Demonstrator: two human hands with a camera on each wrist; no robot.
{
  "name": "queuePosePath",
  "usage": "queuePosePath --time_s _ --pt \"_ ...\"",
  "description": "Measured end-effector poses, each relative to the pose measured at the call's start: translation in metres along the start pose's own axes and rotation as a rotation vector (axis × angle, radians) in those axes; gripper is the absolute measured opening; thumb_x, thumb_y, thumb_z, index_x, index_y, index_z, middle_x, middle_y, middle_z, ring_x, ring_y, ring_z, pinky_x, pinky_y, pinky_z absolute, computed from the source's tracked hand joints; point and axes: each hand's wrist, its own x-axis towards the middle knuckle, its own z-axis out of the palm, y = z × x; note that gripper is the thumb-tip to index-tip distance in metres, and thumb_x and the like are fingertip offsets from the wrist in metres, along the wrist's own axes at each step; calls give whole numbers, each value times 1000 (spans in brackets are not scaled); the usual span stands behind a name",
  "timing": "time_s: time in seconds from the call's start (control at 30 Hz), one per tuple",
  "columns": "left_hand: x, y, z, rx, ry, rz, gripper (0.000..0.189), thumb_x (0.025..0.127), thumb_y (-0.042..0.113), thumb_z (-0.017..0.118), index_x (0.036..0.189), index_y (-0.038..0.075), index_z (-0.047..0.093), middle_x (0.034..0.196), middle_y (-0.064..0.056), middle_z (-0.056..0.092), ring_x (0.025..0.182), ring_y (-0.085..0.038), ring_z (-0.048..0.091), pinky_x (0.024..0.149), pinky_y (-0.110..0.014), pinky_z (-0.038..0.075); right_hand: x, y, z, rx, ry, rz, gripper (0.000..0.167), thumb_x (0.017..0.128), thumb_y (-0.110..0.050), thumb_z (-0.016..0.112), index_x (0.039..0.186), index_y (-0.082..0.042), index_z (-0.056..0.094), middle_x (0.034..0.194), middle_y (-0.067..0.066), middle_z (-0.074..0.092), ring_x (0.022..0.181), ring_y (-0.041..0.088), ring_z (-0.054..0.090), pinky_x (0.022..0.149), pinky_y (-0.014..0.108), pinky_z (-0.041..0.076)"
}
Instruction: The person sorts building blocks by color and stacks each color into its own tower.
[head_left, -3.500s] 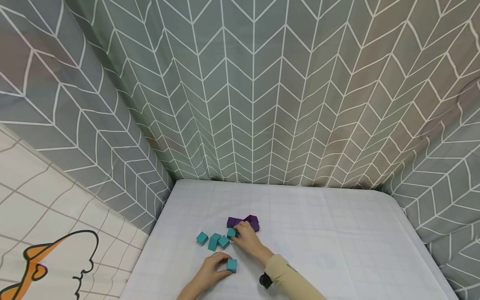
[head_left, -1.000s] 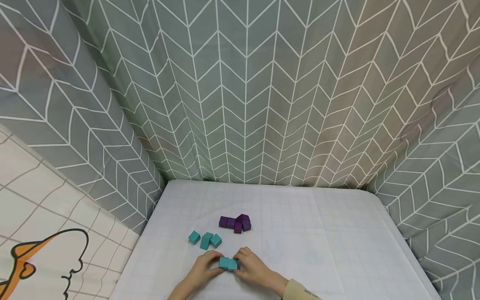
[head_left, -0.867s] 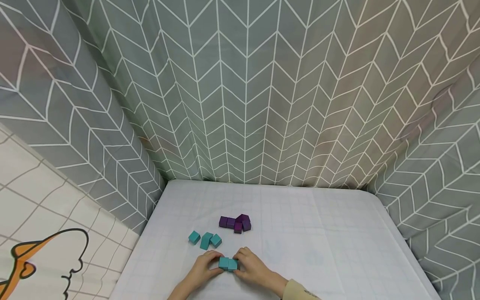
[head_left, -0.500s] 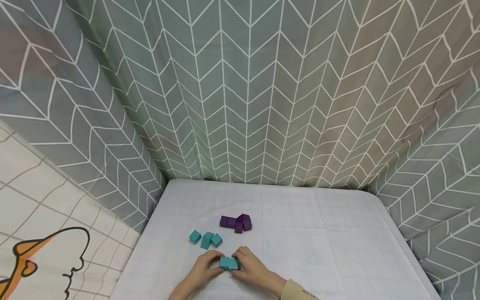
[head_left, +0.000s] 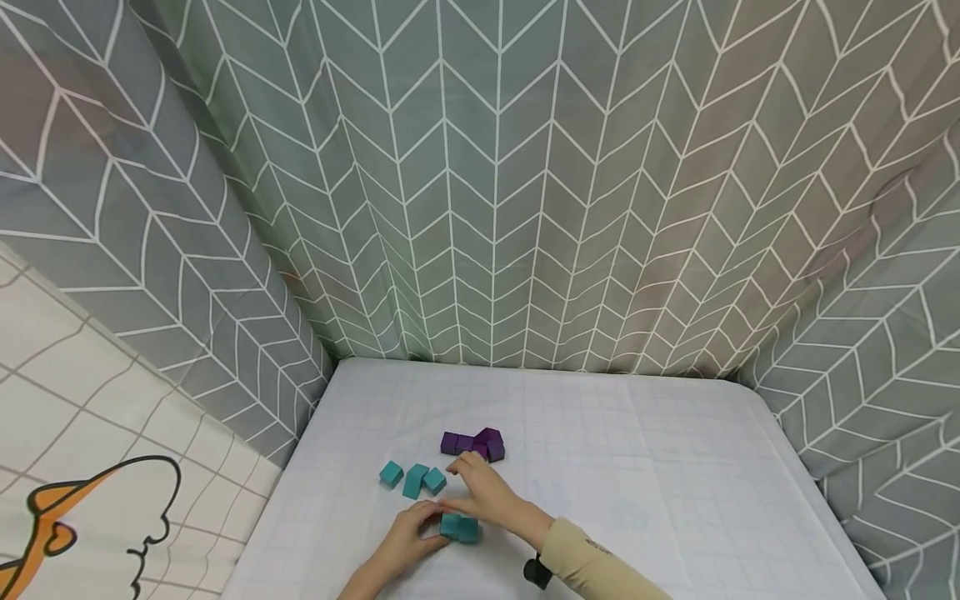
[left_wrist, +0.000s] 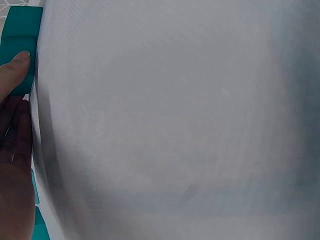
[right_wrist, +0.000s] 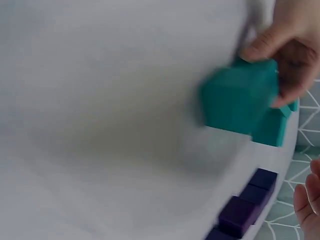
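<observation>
Two teal cubes sit side by side, touching, at the front of the table. My left hand pinches the left teal cube between thumb and fingers. The right teal cube stands free of my right hand. In the left wrist view, the thumb lies on a teal cube. My right hand is above and behind the pair, thumb and fingers spread with nothing between them. Its fingertips are near a loose teal cube. Beside that lie another teal block and a teal cube.
Several purple blocks lie in a cluster just behind my right hand, one of them tilted. A white cloth covers the table. Patterned curtains hang along its back and sides.
My right hand has let go of the right teal cube and moved up and back, towards the loose teal cubes. The left hand has stayed on its cube.
</observation>
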Motion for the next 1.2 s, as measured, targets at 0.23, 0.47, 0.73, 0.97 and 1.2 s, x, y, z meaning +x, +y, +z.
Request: queuePosePath --time_s 0.23,0.47,0.73,0.97,1.2 --pt "1 -2 1 -14 20 32 35 75 30 69 103 12 59 100 7 60 94 -12 56 82 -27 46 28 -3 0 20 -57 95 45 77 -41 66 103 -5 59 94 -2 53 89 9 48 75 15 43" --pt "0 -2 1 -6 5 14 38 74 30 70 104 11 60 102 7 60 96 -10 55 83 -26 45 41 -2 8 15 -83 160 44 74 -40 68 100 -5 61 91 -1 54 87 9 49 71 14 44" --pt "1 -1 1 -16 -12 -11 38 75 31 68 107 14 59 104 6 59 99 -11 55 84 -26 45 34 4 24 -39 -153 192 46 73 -42 69 99 -4 62 88 -1 52 81 9 45 67 16 43" --pt "2 -1 2 -8 -8 -9 37 75 31 68 106 13 59 105 3 60 100 -15 55 85 -28 45 25 7 35 -28 -166 245 46 73 -44 68 96 -4 61 85 -3 49 80 10 43 66 18 43" --pt "0 -2 2 31 12 19 36 74 29 69 103 9 60 105 -2 60 99 -16 55 83 -27 46 23 7 43 -36 -184 284 46 72 -44 68 94 -5 61 84 -4 49 77 7 42 63 17 42"
